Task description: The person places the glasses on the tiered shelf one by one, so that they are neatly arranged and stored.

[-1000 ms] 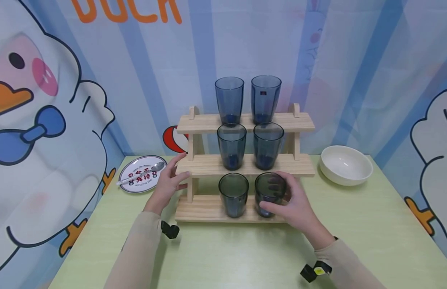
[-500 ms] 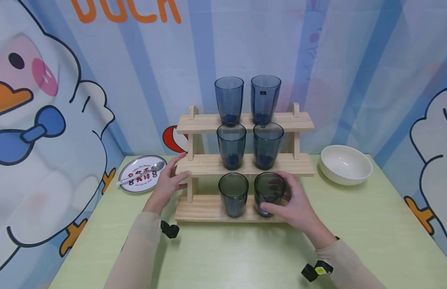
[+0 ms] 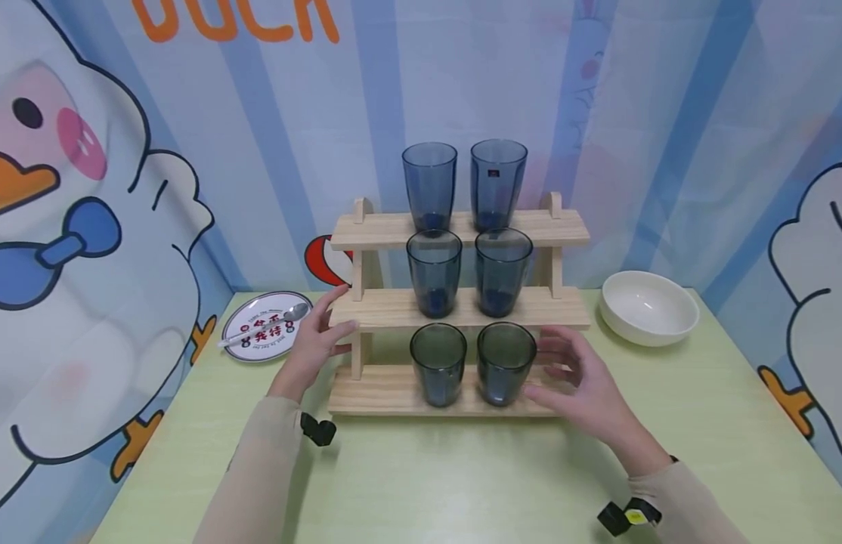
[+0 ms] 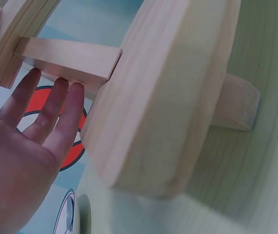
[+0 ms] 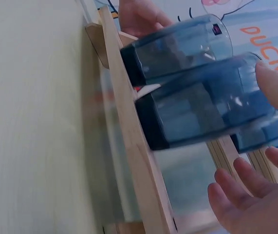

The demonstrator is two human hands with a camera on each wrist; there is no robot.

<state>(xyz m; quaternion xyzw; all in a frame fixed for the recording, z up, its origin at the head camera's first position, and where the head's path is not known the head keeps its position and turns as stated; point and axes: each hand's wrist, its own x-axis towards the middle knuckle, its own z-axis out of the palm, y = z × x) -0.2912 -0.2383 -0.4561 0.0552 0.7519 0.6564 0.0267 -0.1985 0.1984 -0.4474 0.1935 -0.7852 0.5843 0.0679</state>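
A three-tier wooden shelf rack [image 3: 380, 391] bears two blue-grey glasses on each tier. My left hand [image 3: 314, 349] grips the rack's left end, thumb and index finger around the middle board's edge. In the left wrist view, its other fingers [image 4: 52, 114] touch the upright post [image 4: 75, 58]. Beside the bottom right glass [image 3: 504, 366] is my right hand [image 3: 587, 385], its fingers spread and the glass free of them. The bottom left glass [image 3: 439, 370] stands upright close to it. The right wrist view shows this hand's palm [image 5: 270, 209] and thumb apart from the nearest glass [image 5: 202, 107].
Left of the rack lies a round plate [image 3: 240, 349] with red lettering and a spoon [image 3: 295, 312] across it. A white bowl [image 3: 648, 310] sits at the right rear. Behind the pale green table [image 3: 421, 483] hangs a printed duck curtain [image 3: 292, 151].
My right hand has let go of the bottom right glass and drawn off to the right, its fingers opening. The left hand keeps its place on the rack.
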